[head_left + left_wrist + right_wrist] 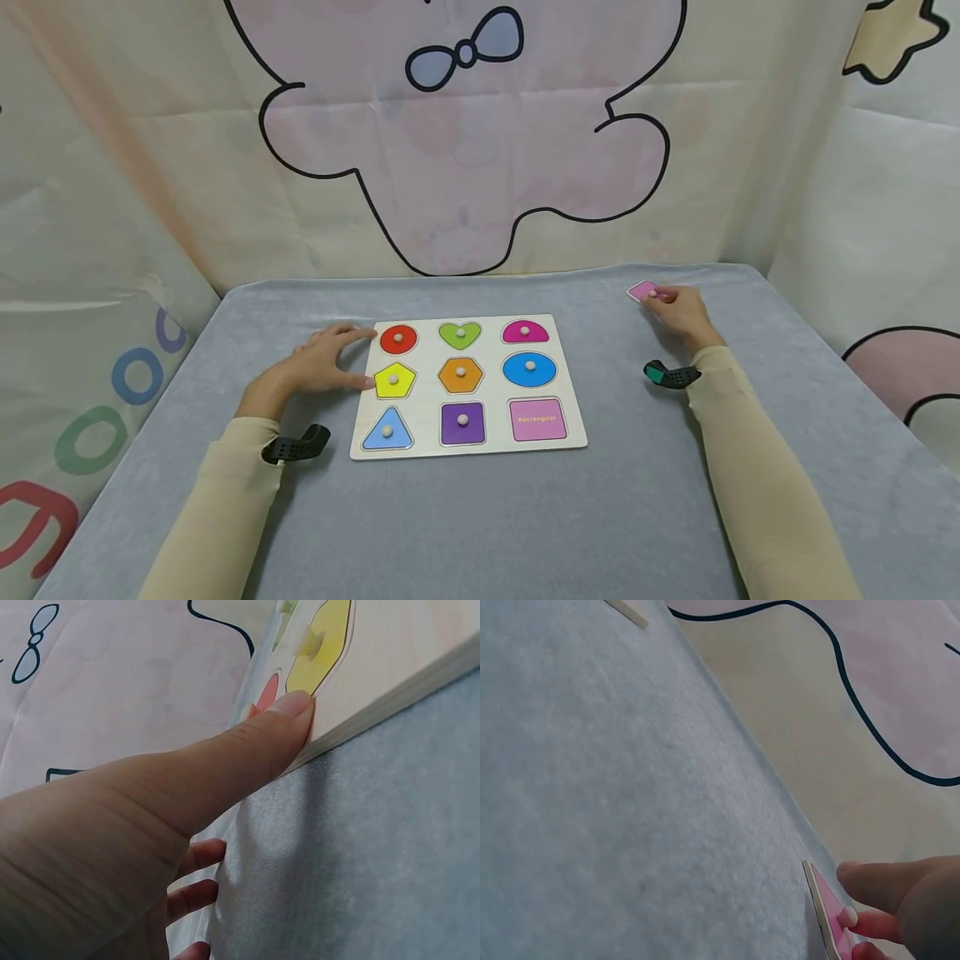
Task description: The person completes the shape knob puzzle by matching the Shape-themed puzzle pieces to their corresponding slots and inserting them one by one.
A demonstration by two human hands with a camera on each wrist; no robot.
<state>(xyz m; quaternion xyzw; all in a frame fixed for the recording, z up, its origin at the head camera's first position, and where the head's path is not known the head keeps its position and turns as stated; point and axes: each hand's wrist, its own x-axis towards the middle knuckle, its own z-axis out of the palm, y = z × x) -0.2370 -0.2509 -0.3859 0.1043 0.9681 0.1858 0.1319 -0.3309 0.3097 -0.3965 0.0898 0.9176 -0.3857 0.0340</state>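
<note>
A white shape puzzle board (427, 408) lies on the grey cloth. My left hand (315, 362) is at its left side, fingers spread. The thumb (277, 727) presses on the board's edge beside the yellow pentagon (330, 652), and the forefinger reaches the upper left corner. Far to the right, my right hand (678, 312) pinches the small white knob (847, 917) of a pink rectangle puzzle piece (641, 290) near the table's back edge. The board's lower right recess (538, 419) is bare pink and reads "Rectangular".
Knobbed pieces fill the other recesses, among them a red circle (397, 339), a blue oval (529, 369) and a purple square (462, 423). The cloth-covered table (480, 525) ends at a printed curtain (465, 167) behind. Black straps (296, 446) circle both wrists.
</note>
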